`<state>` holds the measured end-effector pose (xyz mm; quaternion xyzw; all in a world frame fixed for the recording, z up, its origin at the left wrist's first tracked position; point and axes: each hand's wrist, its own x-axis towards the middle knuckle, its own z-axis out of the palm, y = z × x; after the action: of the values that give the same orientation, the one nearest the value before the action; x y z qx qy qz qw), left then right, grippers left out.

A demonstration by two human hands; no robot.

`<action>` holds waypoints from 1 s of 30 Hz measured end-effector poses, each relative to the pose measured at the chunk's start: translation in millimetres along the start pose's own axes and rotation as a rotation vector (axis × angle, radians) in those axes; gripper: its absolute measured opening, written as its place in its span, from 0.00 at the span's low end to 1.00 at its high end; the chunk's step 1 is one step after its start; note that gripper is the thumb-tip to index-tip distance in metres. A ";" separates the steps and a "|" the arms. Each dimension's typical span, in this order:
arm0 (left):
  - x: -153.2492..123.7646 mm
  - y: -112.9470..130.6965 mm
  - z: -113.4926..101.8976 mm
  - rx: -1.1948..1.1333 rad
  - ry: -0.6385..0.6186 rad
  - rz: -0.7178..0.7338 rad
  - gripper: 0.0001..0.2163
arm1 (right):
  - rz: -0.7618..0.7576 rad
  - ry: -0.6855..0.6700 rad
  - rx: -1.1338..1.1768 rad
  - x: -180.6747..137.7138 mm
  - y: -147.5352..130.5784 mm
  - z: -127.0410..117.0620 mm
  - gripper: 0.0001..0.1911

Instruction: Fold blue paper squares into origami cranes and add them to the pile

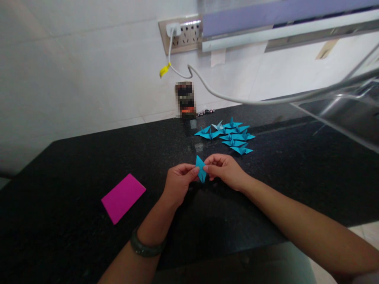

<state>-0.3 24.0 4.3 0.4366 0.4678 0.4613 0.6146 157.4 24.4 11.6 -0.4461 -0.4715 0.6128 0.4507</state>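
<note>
Between my two hands is a blue origami paper (201, 169), folded into a narrow diamond with a slit in its lower half. My left hand (181, 179) pinches its left edge, thumb on the near face. On the right edge, the thumb and fingers of my right hand (225, 170) are closed in the same way. Several finished blue paper cranes (237, 137) sit in a cluster beyond my right hand, with one paler crane (218, 126) at the back. To the left of my left hand lies a pink paper stack (123, 198).
Everything rests on a black countertop (74, 165) against a white tiled wall. A blurred-out box (186, 99) stands at the wall, beside a beaded string (206, 113). A white cable (225, 96) runs from the socket strip (188, 34) towards the sink (340, 114) at right.
</note>
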 end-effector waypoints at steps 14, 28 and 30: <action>-2.9 3.6 3.9 0.068 -0.059 0.044 0.08 | -0.103 0.032 -0.151 3.1 5.8 -3.6 0.14; -2.3 -0.2 3.0 0.291 0.023 0.202 0.04 | -0.363 0.083 -0.333 0.2 5.9 -3.2 0.10; -1.7 -1.0 2.3 0.289 0.018 0.203 0.04 | -0.434 0.055 -0.406 -0.3 5.3 -3.7 0.05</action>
<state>1.9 21.9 4.0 0.5614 0.4883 0.4528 0.4913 160.3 24.0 5.9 -0.4320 -0.6564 0.3831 0.4855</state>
